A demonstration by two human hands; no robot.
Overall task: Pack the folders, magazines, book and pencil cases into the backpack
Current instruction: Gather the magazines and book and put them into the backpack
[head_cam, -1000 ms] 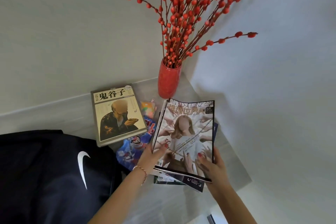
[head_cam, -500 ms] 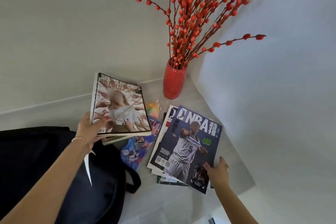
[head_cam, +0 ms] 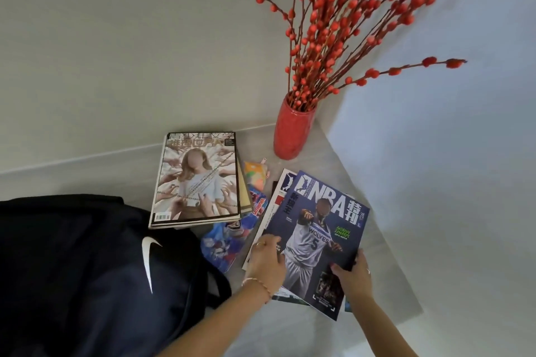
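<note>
While both hands grip the NBA magazine [head_cam: 317, 236] by its near edges, left hand [head_cam: 268, 261] and right hand [head_cam: 352, 277] seem set to lift it off the pile. Another magazine [head_cam: 197, 180] waits stacked beside the backpack [head_cam: 87, 269], likely gathered for packing together.

Black backpack [head_cam: 72, 269] — red vase [head_cam: 293, 133]
</note>
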